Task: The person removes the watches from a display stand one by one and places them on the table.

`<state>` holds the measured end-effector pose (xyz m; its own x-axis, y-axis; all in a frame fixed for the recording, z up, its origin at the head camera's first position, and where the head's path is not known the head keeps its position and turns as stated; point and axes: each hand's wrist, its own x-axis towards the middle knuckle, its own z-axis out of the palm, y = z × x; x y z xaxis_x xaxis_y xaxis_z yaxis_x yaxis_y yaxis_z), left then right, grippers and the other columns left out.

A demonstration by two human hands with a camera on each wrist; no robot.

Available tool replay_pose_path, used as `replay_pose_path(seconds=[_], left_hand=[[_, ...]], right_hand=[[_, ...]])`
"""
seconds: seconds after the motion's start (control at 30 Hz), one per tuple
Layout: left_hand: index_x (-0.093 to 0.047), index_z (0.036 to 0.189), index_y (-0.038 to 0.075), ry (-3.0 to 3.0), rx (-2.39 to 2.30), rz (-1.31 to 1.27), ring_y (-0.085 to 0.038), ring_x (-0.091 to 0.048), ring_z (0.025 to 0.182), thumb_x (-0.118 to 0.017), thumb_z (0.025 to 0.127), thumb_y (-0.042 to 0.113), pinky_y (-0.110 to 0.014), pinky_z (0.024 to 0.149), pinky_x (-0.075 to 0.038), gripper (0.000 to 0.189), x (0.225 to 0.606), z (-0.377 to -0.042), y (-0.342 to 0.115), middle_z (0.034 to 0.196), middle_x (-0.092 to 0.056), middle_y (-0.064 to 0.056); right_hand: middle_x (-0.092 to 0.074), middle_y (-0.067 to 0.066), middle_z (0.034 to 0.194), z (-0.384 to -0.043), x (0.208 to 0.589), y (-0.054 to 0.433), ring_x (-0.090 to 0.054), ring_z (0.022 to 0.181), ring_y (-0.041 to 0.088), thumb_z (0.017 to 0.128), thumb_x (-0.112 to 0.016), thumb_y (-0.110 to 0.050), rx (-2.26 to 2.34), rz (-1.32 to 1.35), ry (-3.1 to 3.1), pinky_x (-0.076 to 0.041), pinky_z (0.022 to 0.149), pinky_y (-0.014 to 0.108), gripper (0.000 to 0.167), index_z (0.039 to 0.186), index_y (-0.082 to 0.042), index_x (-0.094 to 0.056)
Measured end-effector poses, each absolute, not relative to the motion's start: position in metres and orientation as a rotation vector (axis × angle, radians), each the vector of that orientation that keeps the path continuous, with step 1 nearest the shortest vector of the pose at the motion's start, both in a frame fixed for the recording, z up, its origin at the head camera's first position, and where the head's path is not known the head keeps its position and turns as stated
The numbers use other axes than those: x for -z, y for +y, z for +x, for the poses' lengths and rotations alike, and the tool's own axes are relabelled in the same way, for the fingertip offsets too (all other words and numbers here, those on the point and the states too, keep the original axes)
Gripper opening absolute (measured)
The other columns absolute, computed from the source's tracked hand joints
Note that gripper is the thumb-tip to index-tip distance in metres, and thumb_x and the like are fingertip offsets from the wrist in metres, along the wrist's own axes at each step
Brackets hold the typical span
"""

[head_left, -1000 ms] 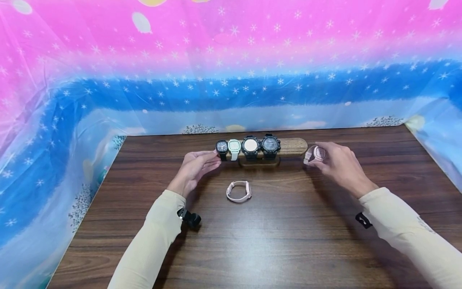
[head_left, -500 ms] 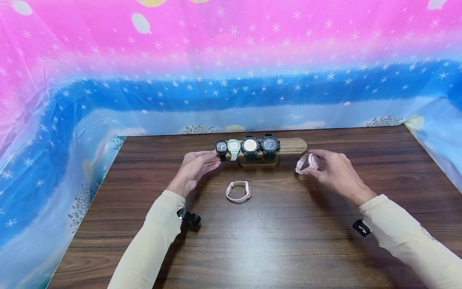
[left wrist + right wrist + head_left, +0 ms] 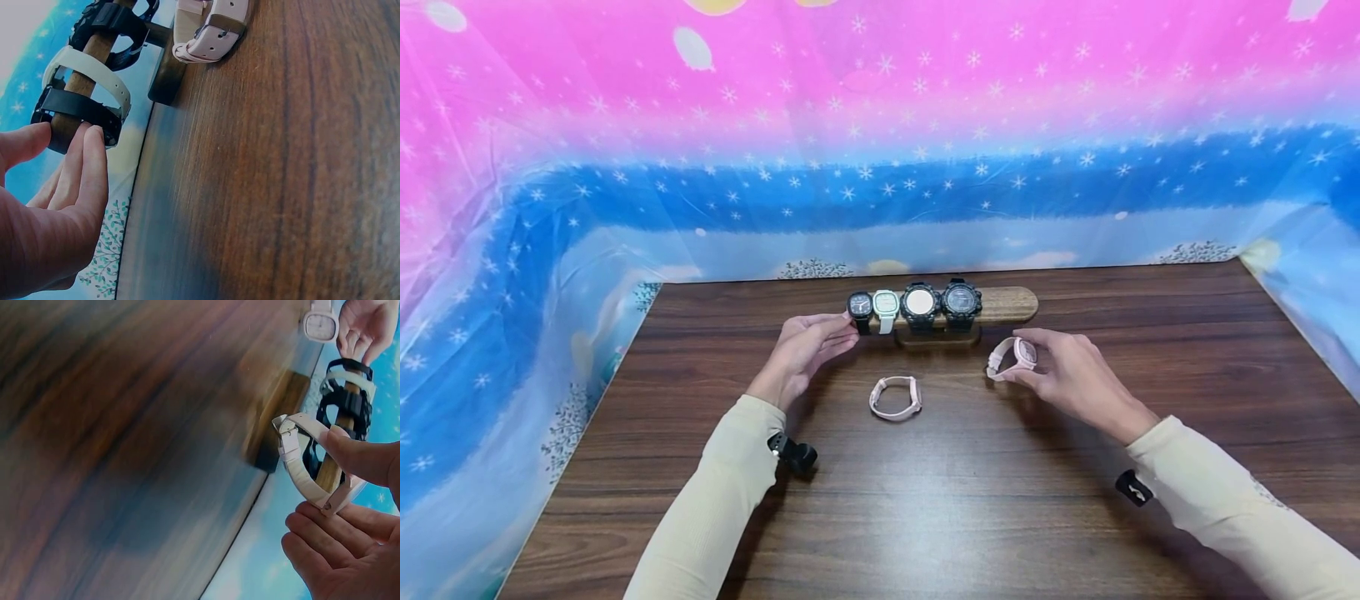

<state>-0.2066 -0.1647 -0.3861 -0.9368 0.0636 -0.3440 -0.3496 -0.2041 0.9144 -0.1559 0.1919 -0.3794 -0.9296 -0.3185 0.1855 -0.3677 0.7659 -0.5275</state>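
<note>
My right hand (image 3: 1075, 371) pinches a pale pink watch (image 3: 1026, 354) by its case, with thumb and fingers; its buckled strap loops out to the left. In the right wrist view this strap overlaps the near end of the wooden watch stand (image 3: 1011, 304). My left hand (image 3: 805, 350) holds the stand's left end between thumb and fingertips, right beside a black watch (image 3: 860, 305). On the bar, a mint-white watch (image 3: 887, 304) and two chunky black watches (image 3: 921, 302) follow to the right. The bar's right end is bare wood.
A second pale pink watch (image 3: 895, 398) lies on its side on the brown wooden table (image 3: 940, 500), in front of the stand's base (image 3: 936, 337). A snowflake-patterned cloth (image 3: 850, 192) hangs behind the table and along its sides.
My right hand has moved left and towards me with the pink watch, from beside the bar's right end to in front of it. The left hand and stand have stayed put.
</note>
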Motion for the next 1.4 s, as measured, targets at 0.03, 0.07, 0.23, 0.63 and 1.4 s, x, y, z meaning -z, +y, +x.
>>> replay_pose_path(seconds=[0.03, 0.07, 0.23, 0.63, 1.4], left_hand=[[-0.059, 0.130, -0.011, 1.786, -2.222, -0.337, -0.029, -0.070, 0.107, -0.064, 0.098, 0.001, -0.037, 0.101, -0.054, 0.034, 0.386, -0.207, -0.165, 0.092, -0.074, -0.009], [-0.059, 0.130, -0.011, 1.786, -2.221, -0.338, -0.030, -0.070, 0.108, -0.064, 0.098, 0.001, -0.037, 0.101, -0.054, 0.034, 0.386, -0.207, -0.164, 0.092, -0.074, -0.009], [-0.059, 0.130, -0.011, 1.789, -2.218, -0.342, -0.030, -0.069, 0.108, -0.063, 0.098, 0.001, -0.035, 0.098, -0.056, 0.034, 0.387, -0.206, -0.164, 0.091, -0.074, -0.009], [-0.059, 0.129, -0.010, 1.798, -2.210, -0.335, -0.032, -0.068, 0.110, -0.064, 0.098, 0.003, -0.034, 0.096, -0.057, 0.034, 0.386, -0.206, -0.163, 0.094, -0.074, -0.010], [-0.059, 0.129, -0.010, 1.790, -2.214, -0.338, -0.030, -0.069, 0.109, -0.064, 0.098, 0.003, -0.036, 0.099, -0.055, 0.034, 0.387, -0.208, -0.165, 0.094, -0.074, -0.009]], right_hand=[[-0.070, 0.011, 0.091, -0.156, 0.381, 0.190, -0.038, 0.055, 0.011, 0.084, -0.085, -0.023, -0.889, 0.568, -2.867, -0.037, 0.051, 0.027, 0.059, 0.130, 0.006, -0.063], [-0.070, 0.010, 0.091, -0.155, 0.382, 0.189, -0.038, 0.055, 0.011, 0.084, -0.085, -0.023, -0.893, 0.575, -2.864, -0.037, 0.052, 0.026, 0.058, 0.130, 0.006, -0.063], [-0.070, 0.007, 0.087, -0.153, 0.386, 0.181, -0.038, 0.054, 0.009, 0.085, -0.085, -0.022, -0.924, 0.597, -2.865, -0.039, 0.054, 0.027, 0.058, 0.131, 0.006, -0.063], [-0.074, 0.014, 0.108, -0.150, 0.396, 0.167, -0.064, 0.085, 0.019, 0.088, -0.082, -0.024, -0.941, 0.656, -2.868, -0.054, 0.074, 0.038, 0.054, 0.130, 0.005, -0.064], [-0.058, -0.001, 0.078, -0.147, 0.404, 0.148, -0.045, 0.062, 0.010, 0.090, -0.080, -0.023, -1.017, 0.737, -2.874, -0.037, 0.051, 0.023, 0.049, 0.129, 0.002, -0.062]])
